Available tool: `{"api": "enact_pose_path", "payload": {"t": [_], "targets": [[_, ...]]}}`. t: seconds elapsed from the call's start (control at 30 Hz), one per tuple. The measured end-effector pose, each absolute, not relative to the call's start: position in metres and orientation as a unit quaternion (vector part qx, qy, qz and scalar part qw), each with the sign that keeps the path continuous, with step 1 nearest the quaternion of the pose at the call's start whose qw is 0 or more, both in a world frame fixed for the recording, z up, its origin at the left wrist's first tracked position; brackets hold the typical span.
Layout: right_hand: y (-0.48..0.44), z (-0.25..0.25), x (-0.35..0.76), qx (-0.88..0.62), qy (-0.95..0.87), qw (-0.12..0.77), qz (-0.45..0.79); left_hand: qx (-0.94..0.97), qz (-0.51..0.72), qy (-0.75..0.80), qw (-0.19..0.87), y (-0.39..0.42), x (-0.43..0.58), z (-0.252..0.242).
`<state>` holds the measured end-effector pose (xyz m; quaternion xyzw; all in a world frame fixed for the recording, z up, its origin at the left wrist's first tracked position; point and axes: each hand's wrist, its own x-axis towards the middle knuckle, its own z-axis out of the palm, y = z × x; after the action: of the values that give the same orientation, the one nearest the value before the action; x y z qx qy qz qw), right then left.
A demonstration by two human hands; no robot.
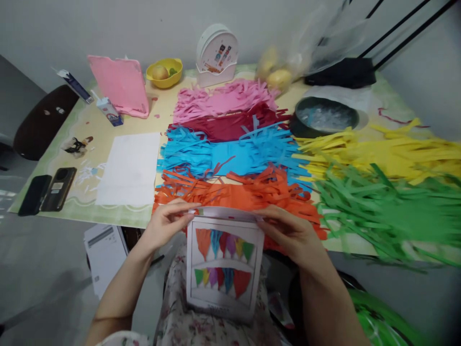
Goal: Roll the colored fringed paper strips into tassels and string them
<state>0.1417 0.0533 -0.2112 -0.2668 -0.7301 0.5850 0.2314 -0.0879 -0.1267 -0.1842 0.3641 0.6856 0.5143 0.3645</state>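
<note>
Holding bunting-printed panel (223, 264), 2 hands (163, 223) (290, 235) at top corners, over lap (175, 293).

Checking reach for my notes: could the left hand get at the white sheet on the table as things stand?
Probably yes: the white sheet lies close beyond the left hand, uncovered, though that hand would likely need to release the printed packet first.

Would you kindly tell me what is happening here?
Someone's left hand and right hand hold a flat white item by its top edge; it shows two rows of bunting. On the table lie fringed pieces: orange nearest, then blue, dark red and pink, with yellow and green to the right.
</note>
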Motion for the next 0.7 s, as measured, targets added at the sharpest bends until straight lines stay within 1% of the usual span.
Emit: {"api": "enact_pose_path", "payload": {"t": [0.13, 0.3, 0.4, 0.5, 0.7], "targets": [[0.059, -0.206, 0.143, -0.206, -0.769, 0.222, 0.563, 0.433, 0.489, 0.648, 0.391, -0.127, -0.095, -0.182], [0.063, -0.198, 0.144, -0.191, -0.784, 0.152, 0.571, 0.439, 0.460, 0.625, 0.452, -0.125, -0.098, -0.180], [0.062, -0.190, 0.141, -0.223, -0.789, 0.121, 0.559, 0.429, 0.471, 0.636, 0.435, -0.121, -0.096, -0.181], [0.062, -0.182, 0.137, -0.251, -0.806, 0.098, 0.527, 0.433, 0.456, 0.664, 0.404, -0.117, -0.094, -0.179], [0.067, -0.173, 0.135, -0.230, -0.818, 0.074, 0.522, 0.480, 0.416, 0.666, 0.390, -0.111, -0.095, -0.167]]}}
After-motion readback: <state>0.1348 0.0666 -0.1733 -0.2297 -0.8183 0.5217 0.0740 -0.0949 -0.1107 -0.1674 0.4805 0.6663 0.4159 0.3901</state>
